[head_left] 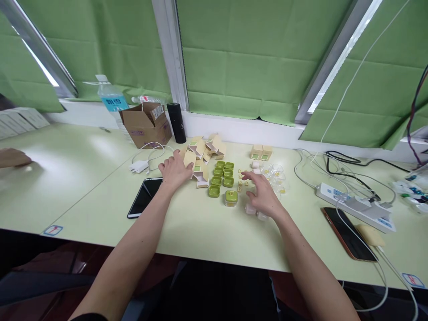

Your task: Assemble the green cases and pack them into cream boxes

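Note:
My left hand (176,170) is at the near left side of a heap of opened cream cardboard boxes (198,156), fingers apart. Two columns of small green square cups (221,176) stand right of the heap. Below them sits a clear container with a green lid (231,198). My right hand (262,191) hovers with fingers spread beside some tiny yellow pieces (240,183). Clear plastic cups (277,176) and pale pink pieces (250,208) lie about it, partly hidden by the hand. Neither hand visibly holds anything.
Two upright cream boxes (261,152) stand at the back. At left are a black phone (144,198), a white charger (138,166), a cardboard carton (147,127) and a black flask (176,122). On the right are a power strip (354,207) and another phone (349,234). Another person's hand (13,158) shows far left.

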`<state>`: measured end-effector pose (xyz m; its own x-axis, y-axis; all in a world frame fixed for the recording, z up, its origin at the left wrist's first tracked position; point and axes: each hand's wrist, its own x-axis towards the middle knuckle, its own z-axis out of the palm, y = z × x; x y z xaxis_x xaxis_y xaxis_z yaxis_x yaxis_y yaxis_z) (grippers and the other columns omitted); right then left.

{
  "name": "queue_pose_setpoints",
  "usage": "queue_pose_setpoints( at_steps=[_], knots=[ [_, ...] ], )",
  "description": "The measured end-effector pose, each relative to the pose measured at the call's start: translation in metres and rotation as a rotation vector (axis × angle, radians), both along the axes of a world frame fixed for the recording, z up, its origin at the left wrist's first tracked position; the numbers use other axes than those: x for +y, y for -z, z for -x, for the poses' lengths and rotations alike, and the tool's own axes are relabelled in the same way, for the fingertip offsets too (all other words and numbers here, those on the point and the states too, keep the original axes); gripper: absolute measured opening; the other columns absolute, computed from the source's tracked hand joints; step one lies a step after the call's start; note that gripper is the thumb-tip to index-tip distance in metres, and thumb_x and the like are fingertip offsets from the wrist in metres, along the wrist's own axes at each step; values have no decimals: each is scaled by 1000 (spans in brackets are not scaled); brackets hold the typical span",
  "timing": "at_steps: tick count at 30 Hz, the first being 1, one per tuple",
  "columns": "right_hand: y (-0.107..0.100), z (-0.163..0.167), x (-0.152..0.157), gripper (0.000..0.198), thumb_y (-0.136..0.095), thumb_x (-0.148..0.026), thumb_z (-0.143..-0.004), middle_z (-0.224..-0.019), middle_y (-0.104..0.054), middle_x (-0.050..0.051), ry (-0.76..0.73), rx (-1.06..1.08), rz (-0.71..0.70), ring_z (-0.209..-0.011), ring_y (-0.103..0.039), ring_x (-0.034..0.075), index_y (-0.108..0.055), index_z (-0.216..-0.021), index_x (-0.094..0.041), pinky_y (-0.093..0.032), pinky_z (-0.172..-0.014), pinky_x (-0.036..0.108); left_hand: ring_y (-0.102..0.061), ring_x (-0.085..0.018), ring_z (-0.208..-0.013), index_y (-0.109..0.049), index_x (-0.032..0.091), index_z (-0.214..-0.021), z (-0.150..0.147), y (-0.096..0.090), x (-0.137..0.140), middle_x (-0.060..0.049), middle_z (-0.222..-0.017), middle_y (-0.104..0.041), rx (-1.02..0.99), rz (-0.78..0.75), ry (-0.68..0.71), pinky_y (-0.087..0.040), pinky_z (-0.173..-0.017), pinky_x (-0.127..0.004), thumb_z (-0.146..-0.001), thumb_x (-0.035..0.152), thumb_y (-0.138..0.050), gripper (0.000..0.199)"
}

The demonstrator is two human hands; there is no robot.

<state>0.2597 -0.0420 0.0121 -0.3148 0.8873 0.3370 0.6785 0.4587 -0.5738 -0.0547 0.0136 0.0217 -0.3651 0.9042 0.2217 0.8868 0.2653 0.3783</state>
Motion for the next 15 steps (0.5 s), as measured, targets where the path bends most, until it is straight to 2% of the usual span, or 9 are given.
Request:
queue_pose_setpoints(
  at_steps=[3, 5, 8, 11, 15],
  knots=[
    [1, 3, 1, 64, -55, -4, -77, -124, -73, 6, 39, 89, -92, -122, -58, 31, -58, -137, -27, -47, -107, 57, -58, -48, -131, -37, 15, -151, 3, 1, 2, -26, -135, -65, -78, -46, -3, -37, -110, -67, -88, 42, -60, 72],
    [2, 5, 1, 60, -54, -6, -78, -121, -73, 6, 57, 152, -151, -119, -59, 31, -60, -134, -26, -48, -106, 57, -59, -47, -129, -38, 16, -149, 4, 2, 4, -24, -131, -67, -159, -127, -5, -40, -108, -68, -87, 37, -62, 70],
    [1, 7, 1, 49, -55, -11, -83, -116, -73, 7, 96, 242, -259, -113, -61, 31, -62, -129, -26, -51, -102, 57, -58, -42, -129, -42, 14, -144, 1, 4, 4, -23, -132, -62, -235, -393, 35, -44, -110, -63, -85, 31, -63, 65],
    [2, 11, 0, 39, -56, -18, -90, -114, -70, 9, 83, 297, -365, -111, -62, 31, -63, -127, -27, -53, -99, 57, -55, -37, -131, -44, 13, -140, -16, 9, -3, -22, -137, -57, -209, -707, 173, -45, -113, -56, -86, 28, -65, 59],
    [4, 21, -7, 44, -56, -23, -99, -133, -53, 12, -77, 287, -394, -115, -64, 29, -58, -142, -32, -57, -101, 56, -55, -35, -131, -45, 14, -140, -55, 16, -23, -22, -136, -57, -91, -915, 455, -47, -111, -54, -95, 35, -62, 53]
  ],
)
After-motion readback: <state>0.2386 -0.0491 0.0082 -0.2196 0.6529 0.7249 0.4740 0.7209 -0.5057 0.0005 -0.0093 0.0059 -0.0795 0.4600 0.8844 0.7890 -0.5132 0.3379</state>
